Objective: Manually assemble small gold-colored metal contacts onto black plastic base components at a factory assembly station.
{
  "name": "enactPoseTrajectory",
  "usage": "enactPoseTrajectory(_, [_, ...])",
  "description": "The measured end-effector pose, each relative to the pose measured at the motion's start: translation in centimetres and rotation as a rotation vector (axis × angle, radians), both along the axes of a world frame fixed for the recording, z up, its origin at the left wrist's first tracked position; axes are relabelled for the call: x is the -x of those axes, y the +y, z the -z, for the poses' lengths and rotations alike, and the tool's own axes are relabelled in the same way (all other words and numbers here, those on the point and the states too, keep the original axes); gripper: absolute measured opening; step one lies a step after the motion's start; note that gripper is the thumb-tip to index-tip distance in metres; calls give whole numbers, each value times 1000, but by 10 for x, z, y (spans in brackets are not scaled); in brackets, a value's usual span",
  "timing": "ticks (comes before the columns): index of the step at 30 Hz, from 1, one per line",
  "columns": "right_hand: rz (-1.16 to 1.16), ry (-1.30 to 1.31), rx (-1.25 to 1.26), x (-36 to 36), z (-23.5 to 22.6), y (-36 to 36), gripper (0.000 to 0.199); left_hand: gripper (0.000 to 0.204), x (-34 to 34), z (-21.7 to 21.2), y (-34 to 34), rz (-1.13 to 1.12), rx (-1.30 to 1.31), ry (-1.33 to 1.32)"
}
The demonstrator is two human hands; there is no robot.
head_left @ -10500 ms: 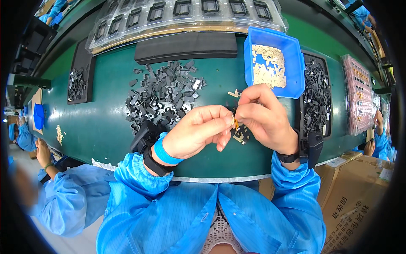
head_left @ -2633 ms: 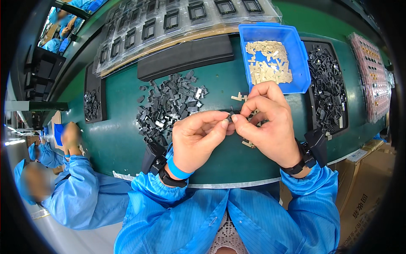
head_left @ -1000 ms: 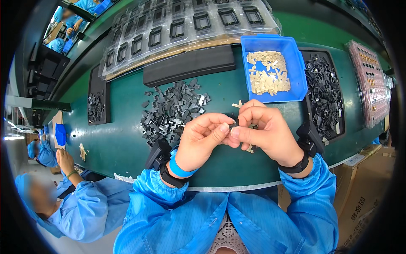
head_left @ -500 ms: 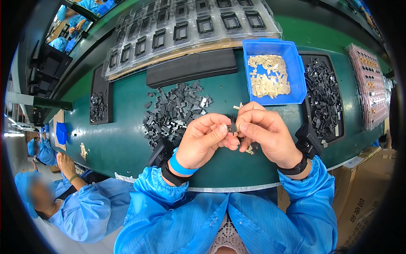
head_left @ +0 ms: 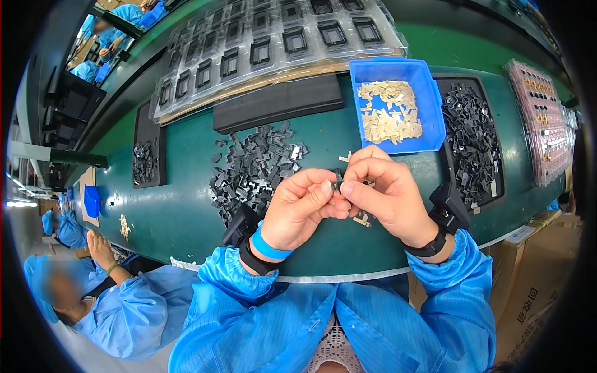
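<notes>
Between my two hands, just above the green table, is a small black plastic part. My left hand pinches it between thumb and fingertips. My right hand is closed against the part's right side, thumb and forefinger pressed on it; whether a smaller piece sits between them is hidden. To the left of my hands spreads a loose pile of similar small black parts. Beyond my right hand stands a blue bin holding many thin beige pieces. A few beige pieces lie under my right hand.
A black tray of black parts lies right of the bin, beside stacked pink blister trays. Clear trays of black frames stand behind a black foam block. A co-worker's hand rests at the left table edge.
My right thumb and forefinger have moved slightly left, closer onto the black part. My left hand keeps its pinch. The whole view has shifted a little.
</notes>
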State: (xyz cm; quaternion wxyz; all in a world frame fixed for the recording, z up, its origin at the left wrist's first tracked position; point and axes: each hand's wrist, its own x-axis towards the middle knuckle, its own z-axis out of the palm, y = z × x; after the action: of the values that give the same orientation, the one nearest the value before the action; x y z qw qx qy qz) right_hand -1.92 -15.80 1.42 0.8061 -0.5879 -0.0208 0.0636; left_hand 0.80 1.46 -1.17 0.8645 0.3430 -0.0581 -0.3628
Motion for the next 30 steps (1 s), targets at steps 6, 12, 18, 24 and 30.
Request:
enactPoseTrajectory(6, [183,-245,216,0,8,7,9,19,8,-5,-5,-100,-53,28])
enactPoseTrajectory(12, [203,-266,284,-1,7,7,9,20,10,-4,-7,-158,-80,35])
enactPoseTrajectory(18, [265,-401,466,-1,6,9,9,20,13,-8,-8,-220,-142,-5])
enactPoseTrajectory(24, [301,-437,525,0,6,8,10,21,13,-9,-11,-224,-182,-5])
enactPoseTrajectory(30, [297,-472,583,-1,5,7,10,20,13,-7,-9,-217,-189,-13])
